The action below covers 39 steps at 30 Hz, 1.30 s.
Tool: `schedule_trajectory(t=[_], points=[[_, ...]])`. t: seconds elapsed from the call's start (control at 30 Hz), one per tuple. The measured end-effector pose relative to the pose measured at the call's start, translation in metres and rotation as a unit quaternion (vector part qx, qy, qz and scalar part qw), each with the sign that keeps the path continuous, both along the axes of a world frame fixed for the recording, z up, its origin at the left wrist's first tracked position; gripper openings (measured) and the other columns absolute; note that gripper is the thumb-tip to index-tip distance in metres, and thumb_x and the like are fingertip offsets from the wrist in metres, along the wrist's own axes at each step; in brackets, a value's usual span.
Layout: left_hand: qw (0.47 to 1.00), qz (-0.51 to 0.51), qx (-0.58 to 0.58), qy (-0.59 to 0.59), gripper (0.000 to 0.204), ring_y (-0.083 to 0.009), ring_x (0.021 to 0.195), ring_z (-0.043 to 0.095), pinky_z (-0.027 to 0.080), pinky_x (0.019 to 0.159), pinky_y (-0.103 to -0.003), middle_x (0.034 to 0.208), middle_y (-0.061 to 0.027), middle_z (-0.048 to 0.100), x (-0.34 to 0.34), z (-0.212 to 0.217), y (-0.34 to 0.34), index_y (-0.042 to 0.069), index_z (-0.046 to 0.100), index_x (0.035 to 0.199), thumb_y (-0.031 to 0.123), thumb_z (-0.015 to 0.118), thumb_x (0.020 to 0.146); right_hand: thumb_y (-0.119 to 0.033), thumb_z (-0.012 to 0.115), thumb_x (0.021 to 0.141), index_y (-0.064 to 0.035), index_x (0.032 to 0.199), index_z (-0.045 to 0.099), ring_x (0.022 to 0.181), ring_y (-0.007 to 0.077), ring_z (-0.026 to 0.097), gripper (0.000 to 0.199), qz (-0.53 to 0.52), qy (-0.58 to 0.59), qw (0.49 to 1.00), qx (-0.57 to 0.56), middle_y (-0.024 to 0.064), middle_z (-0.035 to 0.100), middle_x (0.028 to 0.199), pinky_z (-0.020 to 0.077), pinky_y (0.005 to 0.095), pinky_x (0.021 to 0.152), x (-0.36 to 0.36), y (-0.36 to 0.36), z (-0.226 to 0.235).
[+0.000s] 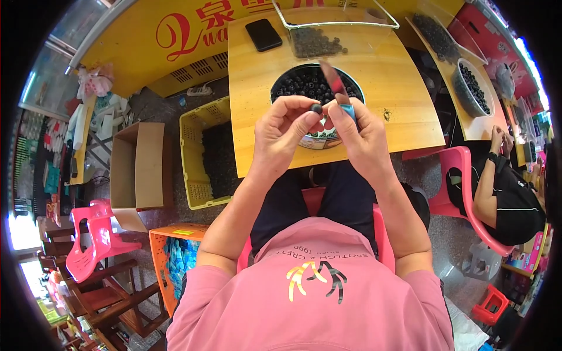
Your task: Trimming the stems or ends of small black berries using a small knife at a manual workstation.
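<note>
Both my hands are raised over the near side of a round metal-looking bowl [319, 143] on the wooden table. Many small, dark, round pieces fill the bowl; their exact kind is unclear. My left hand [278, 134] pinches one such dark round piece [317, 108] between thumb and fingertips. A knife [331, 78] with a blue handle is gripped in my right hand [364, 137], its blade pointing up and away, reddish in part. The fingertips of the two hands nearly meet, and the knife's edge there is partly hidden.
A black phone [263, 35] and a clear plastic tub [351, 26] with more dark pieces lie on the table's far side. Left of it stand a yellow crate [206, 202] and a cardboard box [149, 161]. Another person [497, 187] sits at the right-hand table.
</note>
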<state>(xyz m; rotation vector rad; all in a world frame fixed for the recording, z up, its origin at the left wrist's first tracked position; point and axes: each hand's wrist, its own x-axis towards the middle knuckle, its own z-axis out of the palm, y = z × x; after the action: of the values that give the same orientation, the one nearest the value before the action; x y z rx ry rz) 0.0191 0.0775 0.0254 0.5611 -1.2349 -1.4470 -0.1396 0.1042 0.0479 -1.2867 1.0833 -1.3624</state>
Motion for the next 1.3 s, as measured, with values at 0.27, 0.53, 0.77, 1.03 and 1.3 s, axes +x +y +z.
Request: schedule_trajectory(t=[0.27,0.53,0.77,1.03,1.3], points=[[1.0,-0.001,0.002,-0.024,0.018,-0.0096,0.08,0.059,0.047,0.077,-0.023,0.094,-0.0046,0.065,-0.003,0.0,-0.003,0.003,0.058,0.109,0.011,0.062,0.094,-0.013,0.064,0.091,0.0014,0.097,0.065,0.07,0.0171,0.06,0.015,-0.034,0.274,0.951,-0.138,0.0099,0.062,0.082,0.0457,0.0265,0.061,-0.012,0.008,0.001],[0.999,-0.006,-0.014,-0.045,0.02,-0.0098,0.08,0.058,0.046,0.077,-0.023,0.093,-0.0041,0.064,-0.002,-0.003,-0.004,0.003,0.058,0.11,0.012,0.063,0.093,-0.01,0.065,0.09,0.0003,0.098,0.065,0.066,0.0177,0.057,0.013,-0.047,0.302,0.936,-0.176,0.0091,0.06,0.08,0.0438,0.0278,0.057,-0.018,0.006,-0.001],[0.999,-0.025,-0.009,-0.038,0.02,-0.0114,0.079,0.06,0.048,0.074,-0.025,0.09,-0.0052,0.065,-0.004,-0.001,-0.004,0.001,0.057,0.109,0.01,0.064,0.092,-0.008,0.064,0.09,-0.0003,0.099,0.065,0.067,0.0179,0.059,0.012,-0.047,0.298,0.938,-0.169,0.0097,0.061,0.08,0.0444,0.0289,0.058,-0.02,0.006,-0.001],[0.991,-0.127,-0.027,-0.039,0.014,-0.0147,0.081,0.062,0.052,0.073,-0.026,0.095,-0.0101,0.059,0.015,-0.006,0.015,-0.003,0.059,0.101,-0.002,0.064,0.088,-0.012,0.064,0.092,0.0027,0.102,0.066,0.08,0.016,0.064,0.018,-0.08,0.278,0.951,-0.111,0.01,0.069,0.09,0.0495,0.0273,0.07,-0.032,-0.009,-0.024],[0.947,0.265,0.04,-0.177,0.013,-0.0061,0.072,0.058,0.047,0.066,-0.02,0.087,-0.0018,0.064,0.122,-0.05,-0.021,0.001,0.062,0.099,0.006,0.067,0.088,-0.017,0.063,0.094,0.0037,0.105,0.067,0.075,0.0082,0.056,0.024,-0.102,0.248,0.963,-0.038,0.0011,0.062,0.079,0.045,0.0218,0.069,-0.059,0.001,-0.028]])
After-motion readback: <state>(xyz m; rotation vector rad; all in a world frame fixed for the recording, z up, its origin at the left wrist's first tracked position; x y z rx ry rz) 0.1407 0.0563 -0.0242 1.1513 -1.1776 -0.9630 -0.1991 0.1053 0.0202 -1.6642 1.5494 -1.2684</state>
